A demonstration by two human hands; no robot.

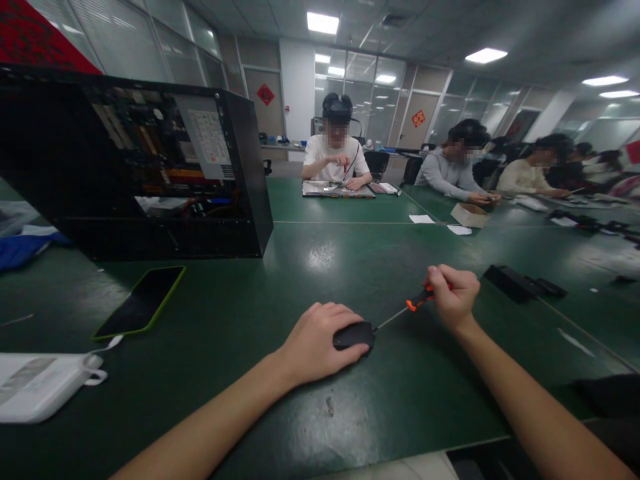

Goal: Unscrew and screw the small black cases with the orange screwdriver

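Green bench (300, 267) stretches under everything I see. Towards its near edge, my left hand (320, 340) has its fingers clamped over a black mouse (354, 337). I judge it light, stiff and slightly slippery, best held by its sides. Its long axis runs roughly left-right. My right hand's (456, 293) fingers grip a screwdriver (420, 299), its shaft slanting down-left to the mouse's right end.

My left grip (320, 341) hides part of the black mouse (353, 336), my right grip (455, 293) much of the screwdriver's handle (424, 297). The left edge cuts off the white box (55, 393) and computer case (247, 173), whose label (209, 137) is too small to read.
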